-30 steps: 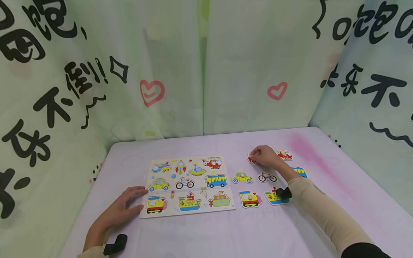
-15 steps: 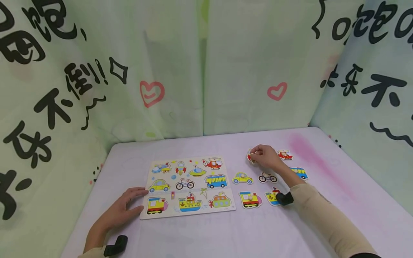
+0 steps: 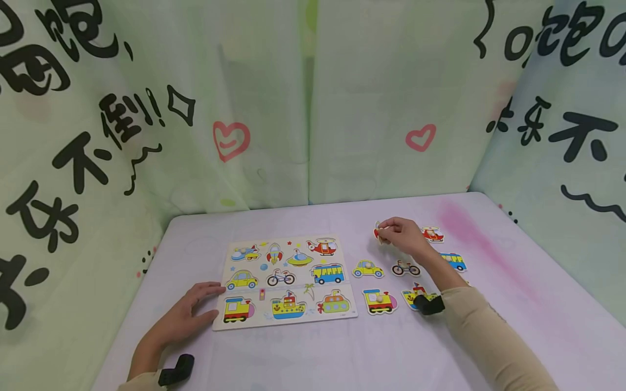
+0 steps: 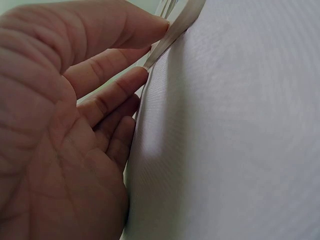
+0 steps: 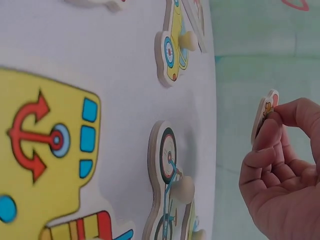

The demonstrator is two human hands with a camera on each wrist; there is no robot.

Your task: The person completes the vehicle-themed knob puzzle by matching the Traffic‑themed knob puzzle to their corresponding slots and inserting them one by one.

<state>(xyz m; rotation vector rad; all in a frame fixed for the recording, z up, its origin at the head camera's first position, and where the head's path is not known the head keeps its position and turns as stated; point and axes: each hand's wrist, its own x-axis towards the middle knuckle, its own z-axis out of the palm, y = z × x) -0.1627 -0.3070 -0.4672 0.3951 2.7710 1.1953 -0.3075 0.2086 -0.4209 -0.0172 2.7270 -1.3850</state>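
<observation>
My right hand (image 3: 406, 238) pinches a small wooden puzzle piece (image 3: 376, 232) with some red on it, right of the puzzle board (image 3: 288, 323). In the right wrist view this piece (image 5: 261, 116) stands on edge between thumb and fingers, against the green curtain; its picture is mostly hidden. My left hand (image 3: 183, 315) rests at the board's left side, fingers extended. Seen from the left wrist, its thumb and fingertips touch the board's edge (image 4: 175, 31). Vehicle pictures cover the board.
Right of the board lie knobbed pieces: a car (image 3: 368, 269), a bicycle (image 3: 405, 269), a train (image 3: 379, 302), a partly hidden ship (image 3: 411, 296), a bus (image 3: 454, 262) and a helicopter (image 3: 432, 234). Printed curtains (image 3: 362, 98) stand behind the table.
My right hand has risen slightly and shifted a little left with the pinched piece, which has turned more edge-on. My left hand stays at the board's edge.
</observation>
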